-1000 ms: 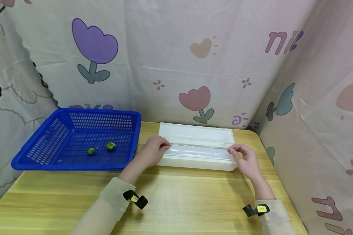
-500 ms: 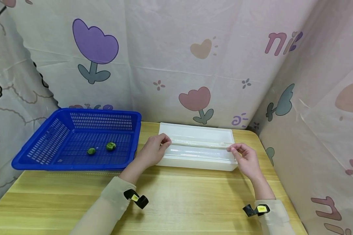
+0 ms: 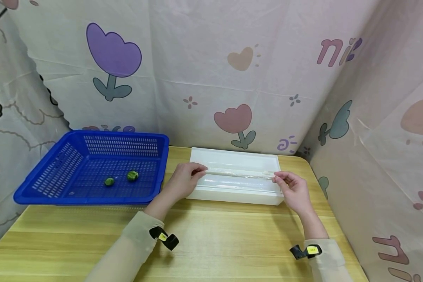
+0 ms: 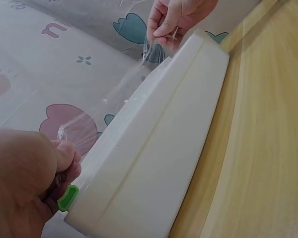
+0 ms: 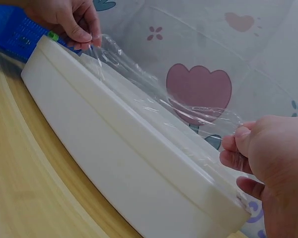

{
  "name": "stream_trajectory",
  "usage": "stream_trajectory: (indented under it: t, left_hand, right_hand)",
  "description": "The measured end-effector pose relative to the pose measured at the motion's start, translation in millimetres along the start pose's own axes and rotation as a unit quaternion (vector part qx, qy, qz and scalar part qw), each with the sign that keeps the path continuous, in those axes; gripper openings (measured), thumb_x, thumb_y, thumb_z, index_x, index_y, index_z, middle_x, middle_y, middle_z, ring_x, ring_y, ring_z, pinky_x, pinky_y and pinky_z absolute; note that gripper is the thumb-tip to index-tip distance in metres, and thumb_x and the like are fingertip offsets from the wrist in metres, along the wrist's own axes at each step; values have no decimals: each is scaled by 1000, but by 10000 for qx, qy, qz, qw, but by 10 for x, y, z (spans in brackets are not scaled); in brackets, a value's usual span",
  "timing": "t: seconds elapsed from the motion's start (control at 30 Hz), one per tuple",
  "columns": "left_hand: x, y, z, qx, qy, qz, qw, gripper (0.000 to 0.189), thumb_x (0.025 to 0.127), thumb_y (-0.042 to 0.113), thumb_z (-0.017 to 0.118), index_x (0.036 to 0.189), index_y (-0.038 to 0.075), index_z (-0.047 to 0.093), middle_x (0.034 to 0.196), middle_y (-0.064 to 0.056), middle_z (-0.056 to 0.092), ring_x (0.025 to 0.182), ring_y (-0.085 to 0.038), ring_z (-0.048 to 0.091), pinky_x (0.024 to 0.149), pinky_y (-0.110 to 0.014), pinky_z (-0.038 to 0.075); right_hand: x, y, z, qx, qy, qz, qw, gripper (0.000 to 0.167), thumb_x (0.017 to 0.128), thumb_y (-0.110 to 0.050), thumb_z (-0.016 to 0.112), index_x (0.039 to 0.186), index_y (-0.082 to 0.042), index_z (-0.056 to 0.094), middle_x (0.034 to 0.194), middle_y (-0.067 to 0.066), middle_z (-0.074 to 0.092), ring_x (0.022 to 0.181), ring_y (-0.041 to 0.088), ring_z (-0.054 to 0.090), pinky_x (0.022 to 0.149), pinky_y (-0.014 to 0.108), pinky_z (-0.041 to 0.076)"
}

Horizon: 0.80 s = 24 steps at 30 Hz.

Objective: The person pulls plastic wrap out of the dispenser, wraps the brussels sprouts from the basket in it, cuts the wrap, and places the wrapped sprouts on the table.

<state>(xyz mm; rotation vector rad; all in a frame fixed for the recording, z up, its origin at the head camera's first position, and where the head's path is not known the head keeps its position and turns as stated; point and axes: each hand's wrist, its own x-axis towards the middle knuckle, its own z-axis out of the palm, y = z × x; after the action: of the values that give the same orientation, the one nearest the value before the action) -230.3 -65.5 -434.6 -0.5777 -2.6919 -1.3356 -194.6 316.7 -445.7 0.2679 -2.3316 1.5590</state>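
Observation:
A long white cling film dispenser (image 3: 235, 196) stands at the table's back with its lid (image 3: 236, 158) tipped open behind. Clear cling film (image 5: 154, 84) rises from it in a stretched strip. My left hand (image 3: 185, 180) pinches one corner of the film at the dispenser's left end, thumb against fingers. At the right end, my right hand (image 3: 293, 189) pinches the other corner. Both wrist views show the film's gathered, creased edge between the two hands, above the box. A small green part (image 4: 68, 198) sits on the dispenser's left end, just below the left hand.
To the left, a blue plastic basket (image 3: 91, 201) holds two small round green vegetables (image 3: 132, 175). A wooden table (image 3: 225, 243) lies in front, and a patterned curtain (image 3: 183, 51) hangs close behind and to the right.
My left hand rises slightly and comes back down with the film, ending a little farther right. The right hand barely shifts; the film's edge between them lies differently.

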Motion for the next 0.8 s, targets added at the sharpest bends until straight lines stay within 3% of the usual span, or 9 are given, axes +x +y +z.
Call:
stream_trajectory:
  t: [0.2, 0.8]
  left_hand:
    - [-2, 20, -6, -139, 50, -68, 9999, 11, 104, 13, 70, 108, 13, 81, 98, 3, 74, 88, -17, 64, 82, -37, 58]
    - [10, 68, -30, -479, 477, -356, 9971, 12, 104, 15, 70, 105, 10, 81, 92, 1, 73, 82, -20, 62, 75, -36, 55]
  right_hand:
    - [6, -27, 6, -74, 61, 53, 9999, 14, 101, 2, 68, 111, 11, 73, 101, 27, 74, 89, 11, 68, 79, 16, 54]
    - [38, -85, -3, 145, 427, 194, 9988, 12, 100, 2, 71, 106, 12, 75, 102, 29, 74, 88, 14, 72, 78, 16, 56]
